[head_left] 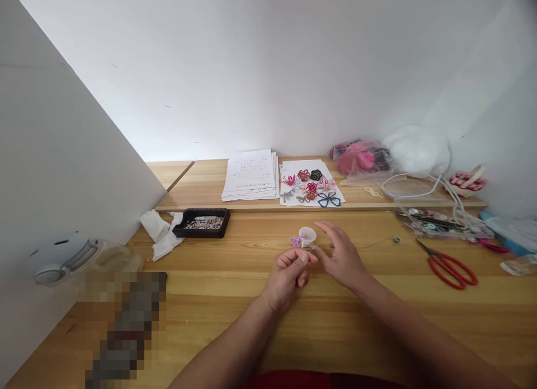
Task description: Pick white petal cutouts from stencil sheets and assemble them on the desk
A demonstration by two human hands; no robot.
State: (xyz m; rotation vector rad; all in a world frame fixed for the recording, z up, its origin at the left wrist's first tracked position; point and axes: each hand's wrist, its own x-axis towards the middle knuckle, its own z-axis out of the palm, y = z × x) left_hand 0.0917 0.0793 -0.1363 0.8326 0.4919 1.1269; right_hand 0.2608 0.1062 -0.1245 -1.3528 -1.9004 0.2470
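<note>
My left hand [288,272] is closed, thumb pressed against curled fingers; whatever lies between them is too small to make out. Just beyond its knuckles, purple cord loops [296,241] show beside a small white-rimmed spool [307,235] with gold-coloured thread or wire below its rim. My right hand [340,256] is at the spool's right side with thumb and fingers apart. Its thumb reaches close to the left fingertips; whether it touches the spool I cannot tell.
Red-handled scissors [451,267] and a small metal bobbin [397,240] lie right. A black bead tray [202,223] and white tissue [161,232] are left. On the raised shelf are stacked papers [248,176], knotted cord flowers [311,188] and plastic bags [364,156].
</note>
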